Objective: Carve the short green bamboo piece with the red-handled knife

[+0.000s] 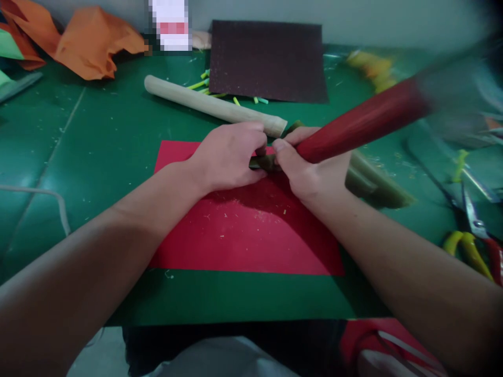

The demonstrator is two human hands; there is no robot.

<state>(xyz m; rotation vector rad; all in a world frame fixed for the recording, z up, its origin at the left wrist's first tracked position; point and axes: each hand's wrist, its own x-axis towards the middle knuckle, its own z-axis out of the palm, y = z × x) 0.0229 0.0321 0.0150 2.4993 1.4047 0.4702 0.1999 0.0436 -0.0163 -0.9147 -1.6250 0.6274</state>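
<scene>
On a red sheet (243,235), my left hand (226,154) is closed with curled fingers around a dark green strip (262,162). My right hand (314,170) meets it from the right, its thumb and fingers pinched at the same strip. A thick red rod (361,120) rests in the crook of my right hand and slants up to the right, where its far end blurs. Its lower tip is hidden by the hand. More dark green, glossy material (373,183) lies beyond my right wrist.
Behind my hands lie a pale wooden rolling stick (212,107) and a dark brown sheet (269,60) over yellow-green sticks (196,84). Orange crumpled paper (88,44) is at far left. Scissors (477,230) with yellow and red handles lie at right on the green table (243,298).
</scene>
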